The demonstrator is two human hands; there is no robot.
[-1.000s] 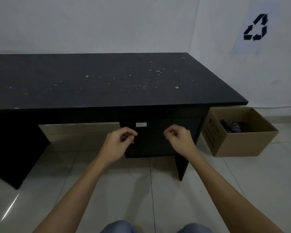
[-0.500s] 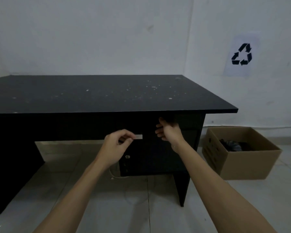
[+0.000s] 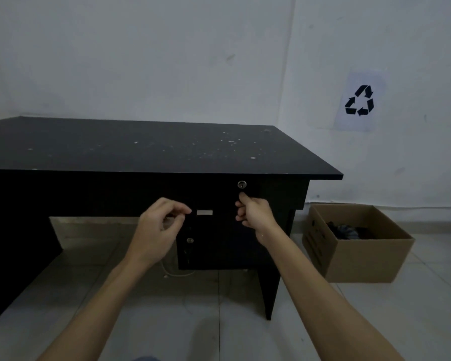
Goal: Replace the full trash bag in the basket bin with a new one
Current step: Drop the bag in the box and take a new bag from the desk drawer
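Observation:
No basket bin shows in this view. A cardboard box [image 3: 359,254] stands on the floor right of the black desk [image 3: 141,149], with a dark crumpled bag-like thing [image 3: 345,230] inside. My right hand [image 3: 253,212] has its fingers curled at the lower edge of the desk's top drawer [image 3: 271,194], just under the keyhole [image 3: 242,184]. My left hand [image 3: 159,225] hovers at the drawer front's left part, thumb and forefinger nearly meeting beside a small silver label [image 3: 205,212]. The dark front hides whether the left hand holds anything.
A second lock [image 3: 190,240] sits on the lower cabinet door. A thin cord [image 3: 175,274] lies on the tiles under the desk. A recycling sign [image 3: 359,101] hangs on the right wall. Pale tiled floor surrounds the desk and box.
The view has tilted upward and the desk sits lower in the frame. My right hand rose to the drawer's lower edge under the keyhole. My left hand stays curled at the drawer front.

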